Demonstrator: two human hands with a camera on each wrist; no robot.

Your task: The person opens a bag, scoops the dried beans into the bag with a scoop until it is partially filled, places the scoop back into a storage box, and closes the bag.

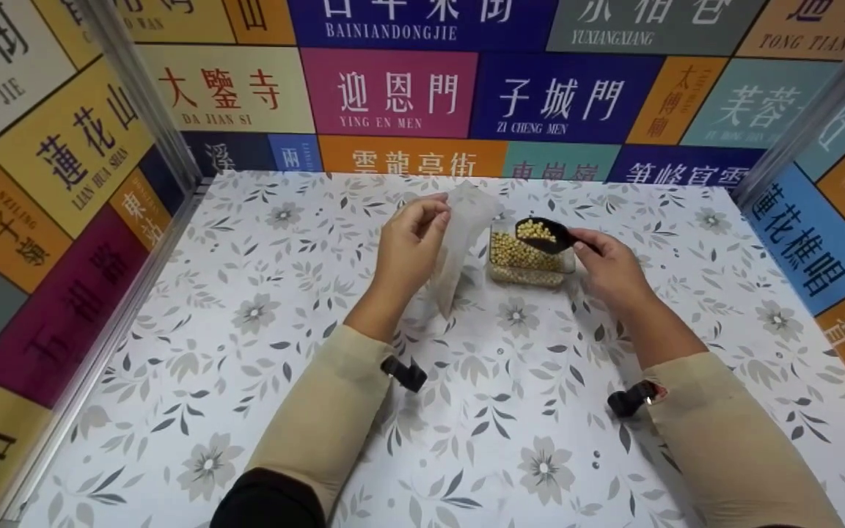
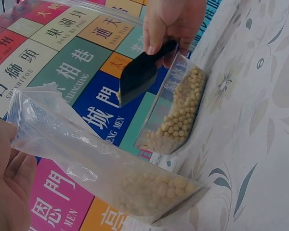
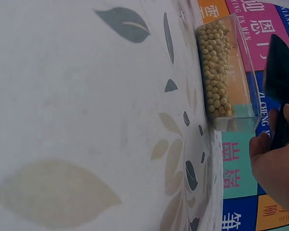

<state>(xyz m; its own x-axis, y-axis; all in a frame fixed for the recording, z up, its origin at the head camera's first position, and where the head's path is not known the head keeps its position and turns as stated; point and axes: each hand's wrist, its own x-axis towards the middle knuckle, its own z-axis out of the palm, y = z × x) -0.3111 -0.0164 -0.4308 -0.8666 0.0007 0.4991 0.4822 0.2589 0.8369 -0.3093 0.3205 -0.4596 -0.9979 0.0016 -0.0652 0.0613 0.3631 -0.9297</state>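
Observation:
My left hand point(image 1: 411, 238) pinches the top edge of a clear plastic bag point(image 1: 459, 242), which stands upright; in the left wrist view, round yellow beans point(image 2: 156, 192) lie in its bottom. My right hand point(image 1: 609, 268) grips the handle of a black scoop point(image 1: 551, 246) that holds beans point(image 1: 536, 230). That scoop is above a clear rectangular container point(image 1: 532, 277) with many of the same beans inside. The container stands just right of the bag. In the right wrist view, the scoop point(image 3: 279, 70) shows from its dark underside, apart from the container point(image 3: 231, 122).
The table point(image 1: 320, 440) has a white cover printed with grey flowers and leaves. Behind it and at both sides stand panels point(image 1: 389, 92) with coloured blocks of lettering. Metal posts point(image 1: 166, 110) rise at the back corners.

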